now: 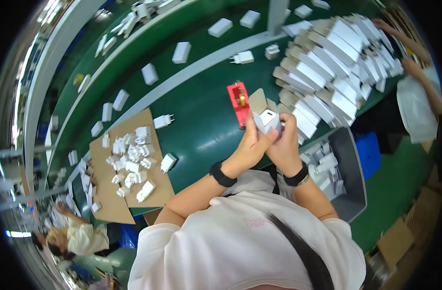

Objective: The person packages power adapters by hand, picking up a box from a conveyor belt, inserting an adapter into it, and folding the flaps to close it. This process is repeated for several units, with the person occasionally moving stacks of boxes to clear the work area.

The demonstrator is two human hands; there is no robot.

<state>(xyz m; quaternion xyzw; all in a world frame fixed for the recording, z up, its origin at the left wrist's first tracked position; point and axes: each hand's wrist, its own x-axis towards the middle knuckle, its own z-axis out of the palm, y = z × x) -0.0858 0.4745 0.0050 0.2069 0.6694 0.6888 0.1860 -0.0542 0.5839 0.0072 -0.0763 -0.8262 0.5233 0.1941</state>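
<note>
Between both hands, in front of my chest, is a small white box (269, 126) with its brown-lined flaps standing up. A white charger (267, 116) with a dark port slot shows in its open top. My left hand (250, 150) closes on the box's left side, with its fingers partly hidden. From the right, my right hand (285, 147) grips the same box. Just beyond my left hand lies a red plastic holder (238, 104) with a yellow part inside. A loose white plug charger (169, 163) rests on the green table, left of my left forearm.
Open-flapped white boxes (322, 63) lie stacked in rows at the right. A grey bin (359, 193) beside me holds white boxes. Several chargers lie on a cardboard sheet (102, 159) at left. Single boxes dot the green belt (165, 36). Co-workers' arms (414, 48) reach in at far right.
</note>
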